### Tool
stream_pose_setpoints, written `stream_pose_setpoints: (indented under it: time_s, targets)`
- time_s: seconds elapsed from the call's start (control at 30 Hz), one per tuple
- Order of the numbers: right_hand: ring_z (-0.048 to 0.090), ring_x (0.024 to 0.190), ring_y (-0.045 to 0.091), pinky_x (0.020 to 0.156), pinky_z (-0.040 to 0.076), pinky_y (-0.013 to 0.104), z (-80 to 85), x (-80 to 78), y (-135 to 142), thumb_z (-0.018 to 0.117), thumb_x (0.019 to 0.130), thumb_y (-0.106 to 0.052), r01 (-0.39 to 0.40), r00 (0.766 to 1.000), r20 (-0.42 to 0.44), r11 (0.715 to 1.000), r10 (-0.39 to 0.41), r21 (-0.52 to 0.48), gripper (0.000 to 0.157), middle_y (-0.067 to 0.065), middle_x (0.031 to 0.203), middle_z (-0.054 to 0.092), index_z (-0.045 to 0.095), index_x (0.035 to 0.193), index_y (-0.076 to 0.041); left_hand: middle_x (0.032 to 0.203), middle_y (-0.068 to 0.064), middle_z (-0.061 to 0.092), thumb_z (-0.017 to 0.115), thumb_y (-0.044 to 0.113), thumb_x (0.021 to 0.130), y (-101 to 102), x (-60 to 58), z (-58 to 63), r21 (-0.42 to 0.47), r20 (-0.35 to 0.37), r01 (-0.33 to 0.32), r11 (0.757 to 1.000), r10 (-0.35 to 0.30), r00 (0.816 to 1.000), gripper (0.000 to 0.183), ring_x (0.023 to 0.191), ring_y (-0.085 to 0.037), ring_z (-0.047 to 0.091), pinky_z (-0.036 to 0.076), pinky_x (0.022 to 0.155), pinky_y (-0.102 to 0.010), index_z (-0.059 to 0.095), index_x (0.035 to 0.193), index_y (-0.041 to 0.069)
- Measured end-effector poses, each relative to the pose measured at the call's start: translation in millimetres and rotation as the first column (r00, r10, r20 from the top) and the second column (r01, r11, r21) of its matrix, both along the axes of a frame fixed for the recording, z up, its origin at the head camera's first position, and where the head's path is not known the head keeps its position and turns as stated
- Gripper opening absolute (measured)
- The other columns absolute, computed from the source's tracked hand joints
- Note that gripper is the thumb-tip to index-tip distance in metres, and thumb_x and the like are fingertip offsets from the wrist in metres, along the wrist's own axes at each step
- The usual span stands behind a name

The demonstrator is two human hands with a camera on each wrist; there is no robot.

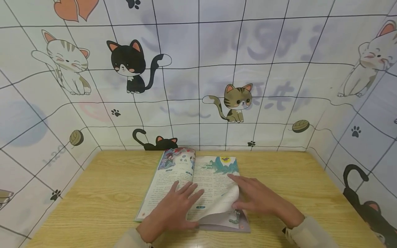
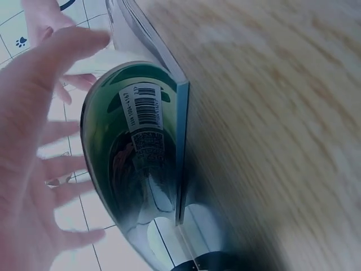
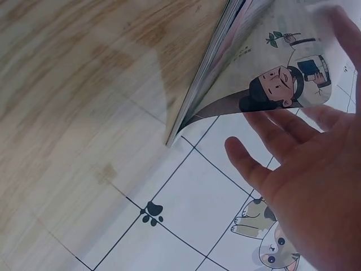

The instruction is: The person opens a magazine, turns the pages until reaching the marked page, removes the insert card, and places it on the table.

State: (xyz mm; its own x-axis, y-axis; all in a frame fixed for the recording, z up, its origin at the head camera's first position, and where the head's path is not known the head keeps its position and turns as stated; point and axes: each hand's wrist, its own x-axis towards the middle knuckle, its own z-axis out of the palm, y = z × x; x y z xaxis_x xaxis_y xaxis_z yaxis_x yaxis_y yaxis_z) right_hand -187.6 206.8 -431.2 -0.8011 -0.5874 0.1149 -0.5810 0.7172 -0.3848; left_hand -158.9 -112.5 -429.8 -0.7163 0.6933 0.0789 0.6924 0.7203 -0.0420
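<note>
An open book (image 1: pixel 173 177) with printed text and coloured pictures lies on the wooden table. Its left part bulges near the spine, and the green back cover (image 2: pixel 141 113) with a barcode bows in the left wrist view. My left hand (image 1: pixel 175 208), fingers spread, rests over the lower middle of the book. At the right edge, my right hand (image 1: pixel 258 196) holds a lifted page (image 1: pixel 221 201), thumb at its underside and fingers over its upper face. The page's underside shows a cartoon figure (image 3: pixel 282 82) in the right wrist view, hiding some fingertips.
The wooden table (image 1: pixel 93 196) extends on both sides of the book. White cloth walls (image 1: pixel 198 79) with a black grid and cartoon cats enclose it at the back and sides. Under the lifted page, more pages (image 1: pixel 223 220) lie flat.
</note>
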Motion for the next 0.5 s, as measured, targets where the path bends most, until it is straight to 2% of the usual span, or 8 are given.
stream_pose_setpoints:
  time_s: [0.1,0.23,0.33,0.5]
  targets:
    - [0.047,0.136,0.032,0.106,0.037,0.058,0.3,1.0,0.9,0.059,0.086,-0.069,0.016,1.0,0.014,0.999,-0.016,-0.032,0.093,0.006,0.155,0.041,0.031,0.157,-0.015,0.157,-0.005,0.039,0.068,0.052,0.085,1.5,0.3,0.0,0.041,-0.066,0.107,0.993,-0.104,0.992,0.084,0.144,-0.024,0.036,0.034,0.109,-0.059,0.031,0.156,0.026]
    - [0.044,0.137,0.033,0.106,0.036,0.061,1.6,3.4,1.3,0.052,0.094,-0.063,0.043,0.998,0.054,0.997,-0.039,-0.062,0.082,0.004,0.156,0.039,0.024,0.159,-0.022,0.163,-0.003,0.025,0.076,0.04,0.084,3.9,1.5,0.3,0.068,-0.181,0.208,0.976,-0.193,0.964,0.093,0.149,-0.021,0.027,0.034,0.112,-0.052,0.022,0.159,0.029]
    - [0.044,0.137,0.035,0.106,0.034,0.063,2.7,5.0,1.9,0.048,0.1,-0.054,0.048,0.996,0.074,0.995,-0.041,-0.092,0.072,0.006,0.154,0.042,0.022,0.16,-0.024,0.166,-0.003,0.014,0.08,0.035,0.082,5.5,2.4,1.0,0.068,-0.226,0.244,0.967,-0.223,0.948,0.1,0.152,-0.019,0.017,0.029,0.116,-0.047,0.018,0.16,0.031]
    - [0.043,0.137,0.038,0.106,0.033,0.065,3.8,6.4,3.4,0.045,0.104,-0.04,0.047,0.996,0.083,0.99,-0.036,-0.134,0.062,0.007,0.157,0.037,0.024,0.159,-0.02,0.167,-0.002,0.01,0.079,0.03,0.082,7.5,3.8,2.2,0.032,-0.258,0.252,0.967,-0.236,0.937,0.1,0.153,-0.019,0.009,0.023,0.118,-0.044,0.017,0.16,0.033]
